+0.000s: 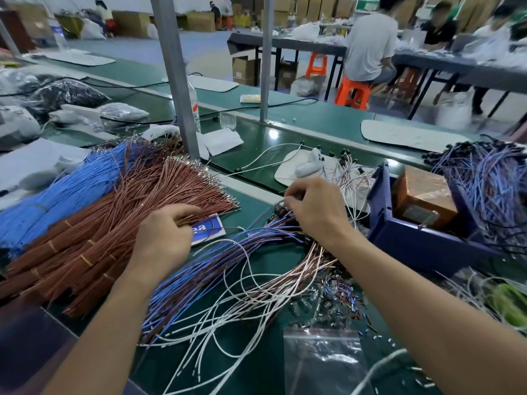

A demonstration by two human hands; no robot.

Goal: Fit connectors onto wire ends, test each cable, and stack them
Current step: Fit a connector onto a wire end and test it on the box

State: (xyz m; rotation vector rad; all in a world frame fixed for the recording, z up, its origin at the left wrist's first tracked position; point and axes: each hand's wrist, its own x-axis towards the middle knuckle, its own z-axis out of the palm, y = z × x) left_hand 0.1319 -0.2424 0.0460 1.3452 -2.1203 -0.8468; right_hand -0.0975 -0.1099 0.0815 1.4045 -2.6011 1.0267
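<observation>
Both hands worked left of the blue crate (413, 240), the landmark on the green table (256, 143). In the head view, the right hand (316, 212) sat just left of the crate's near corner, its fingers curled and its fingertips gathered in a pinch on the far ends of the loose cables (228, 269) — a bunch of blue and brown strands that swept from the hand toward the camera. What exactly sat between the fingertips was too small to tell.

Well left of the crate, the left hand (164, 238) lay on the brown wires (99, 238), thumb and curled fingers closed on a few of their ends, just beside a blue card (209, 229). The brown wires fanned out in tied bundles, with the blue wires (57, 201) touching them on the side farther from the crate.

Nearer the camera than the crate, white wires (228, 323) looped across the loose cables. Small connectors (336, 303) lay scattered between those loops and the crate's near wall, and a clear plastic bag (322, 363) with a red strip lay nearer still.

Inside the crate stood a brown box (422, 198). Over the crate's right side hung a tangled pile of bluish cables (484, 178) with dark ends. Beyond the crate's left corner sat a white pad (285, 172) with a white device on it — thin cables trailed beside it. A metal post (174, 75) rose far left of the crate, behind the brown wires.
</observation>
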